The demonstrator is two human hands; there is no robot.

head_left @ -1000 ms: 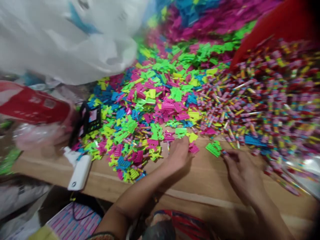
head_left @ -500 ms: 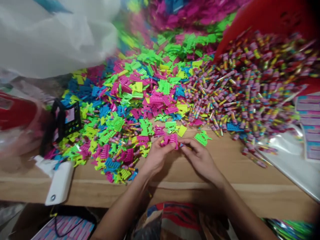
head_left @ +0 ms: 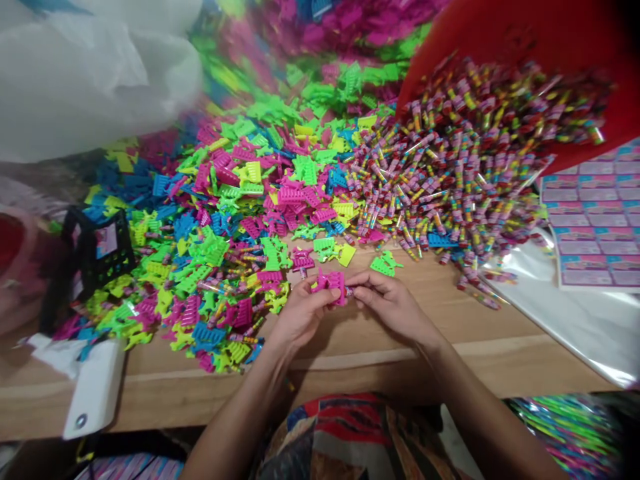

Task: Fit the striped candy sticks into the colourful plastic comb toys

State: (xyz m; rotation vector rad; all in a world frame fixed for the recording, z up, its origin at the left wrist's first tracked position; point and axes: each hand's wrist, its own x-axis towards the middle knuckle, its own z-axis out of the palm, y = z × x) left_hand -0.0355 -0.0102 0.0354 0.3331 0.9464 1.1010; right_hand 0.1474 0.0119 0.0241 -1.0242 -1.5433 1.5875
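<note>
My left hand (head_left: 303, 317) and my right hand (head_left: 390, 307) meet above the wooden table (head_left: 400, 363). The left fingers grip a pink comb-shaped plastic piece (head_left: 330, 287). My right fingertips pinch a small striped candy stick (head_left: 349, 292) against that piece, and its far end is hidden. Just beyond my hands lies a wide heap of neon plastic pieces (head_left: 225, 233) in pink, green, blue and yellow. A mound of striped candy sticks (head_left: 450, 180) spills out to the right of the heap.
A red basin (head_left: 500, 40) tilts at the top right, above a sheet of printed labels (head_left: 595, 220) and clear plastic film (head_left: 565, 320). A white plastic bag (head_left: 85, 73), a black crate (head_left: 97, 257) and a white power bank (head_left: 95, 387) stand at the left.
My hands, apart on the table a second ago, have come together around the pink piece and the candy stick. The view has swung, bringing more of the label sheet in from the right.
</note>
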